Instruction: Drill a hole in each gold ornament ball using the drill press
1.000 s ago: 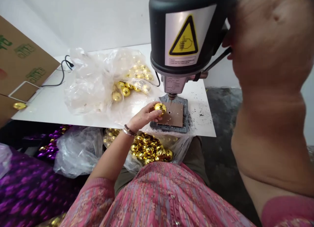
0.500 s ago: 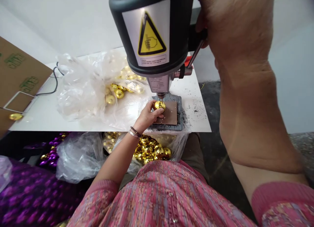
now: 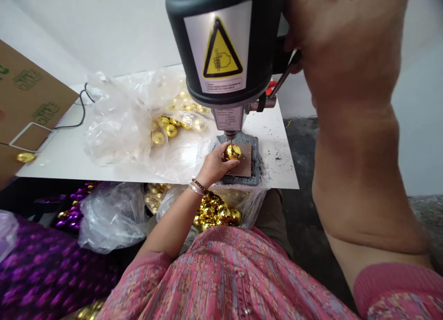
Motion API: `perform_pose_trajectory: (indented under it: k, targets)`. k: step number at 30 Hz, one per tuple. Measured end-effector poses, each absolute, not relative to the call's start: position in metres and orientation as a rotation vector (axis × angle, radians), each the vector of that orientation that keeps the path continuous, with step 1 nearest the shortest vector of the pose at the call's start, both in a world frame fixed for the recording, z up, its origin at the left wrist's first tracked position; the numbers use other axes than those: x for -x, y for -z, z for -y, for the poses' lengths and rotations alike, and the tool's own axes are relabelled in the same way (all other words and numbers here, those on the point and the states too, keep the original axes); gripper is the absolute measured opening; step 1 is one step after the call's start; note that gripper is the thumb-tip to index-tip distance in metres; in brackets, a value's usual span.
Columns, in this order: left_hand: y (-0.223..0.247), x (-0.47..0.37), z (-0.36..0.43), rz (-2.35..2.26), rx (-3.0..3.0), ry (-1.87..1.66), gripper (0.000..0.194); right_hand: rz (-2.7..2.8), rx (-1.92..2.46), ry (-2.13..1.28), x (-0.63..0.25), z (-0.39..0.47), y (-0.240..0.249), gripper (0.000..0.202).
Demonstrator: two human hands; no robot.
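Observation:
A shiny gold ball with mirror-like facets [image 3: 233, 152] rests on a brown board [image 3: 245, 160] beneath the bit of a drill press [image 3: 218, 47]. My left hand [image 3: 213, 165] is closed around its left and front sides, thumb in front and fingers behind. The thin drill bit [image 3: 231, 142] reaches down to the top of the ball; whether it has entered cannot be made out. At the upper right, my right hand [image 3: 349, 38] is wrapped round the drill press's lever [image 3: 288, 73], with most of its fingers hidden behind the wrist and machine.
Clear plastic bags [image 3: 114, 126] with gold balls [image 3: 170, 129] lie on the white table [image 3: 69, 160]. Dark shavings [image 3: 273, 160] litter its right side. More gold balls [image 3: 216, 211] sit in a bag at my lap. A cardboard box [image 3: 31, 98] and purple bag [image 3: 44, 269] are at left.
The ball in my left hand has shifted slightly right on the board, under the bit. My right hand stays on the lever. The whole view has drifted a little.

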State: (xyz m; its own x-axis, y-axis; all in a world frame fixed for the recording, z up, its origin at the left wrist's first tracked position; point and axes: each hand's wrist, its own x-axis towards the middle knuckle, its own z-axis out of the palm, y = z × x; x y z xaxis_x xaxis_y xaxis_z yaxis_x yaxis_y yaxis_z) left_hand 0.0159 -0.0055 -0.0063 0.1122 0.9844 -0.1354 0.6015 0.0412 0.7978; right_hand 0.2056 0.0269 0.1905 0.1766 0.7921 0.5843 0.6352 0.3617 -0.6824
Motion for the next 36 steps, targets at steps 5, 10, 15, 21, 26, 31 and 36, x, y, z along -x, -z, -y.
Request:
perform_pose_trajectory:
  k: [5,10,15,21,26,31,36]
  targets:
    - [0.013,-0.015,0.005,-1.538,-1.649,-0.684,0.069,1.584,1.117,-0.029,-0.205,0.019,-0.14,0.043]
    - [0.017,-0.014,0.005,-1.525,-1.692,-0.697,0.067,1.587,0.926,0.347,-0.209,0.034,-0.076,0.02]
    - [0.016,-0.016,0.006,-1.529,-1.725,-0.697,0.063,1.573,0.842,0.336,-0.211,0.023,-0.046,0.004]
    - [0.016,-0.017,0.007,-1.517,-1.725,-0.691,0.059,1.495,0.796,0.349,-0.205,0.018,-0.032,0.005]
    - [0.015,-0.018,0.008,-1.545,-1.702,-0.691,0.064,1.456,0.759,0.36,-0.203,0.01,-0.02,0.008]
    - [0.016,-0.018,0.009,-1.538,-1.723,-0.708,0.056,1.47,0.755,0.346,-0.201,0.003,-0.008,0.032]
    - [0.017,-0.02,0.006,-1.558,-1.685,-0.708,0.056,1.367,0.821,0.319,-0.197,0.006,-0.047,0.045]
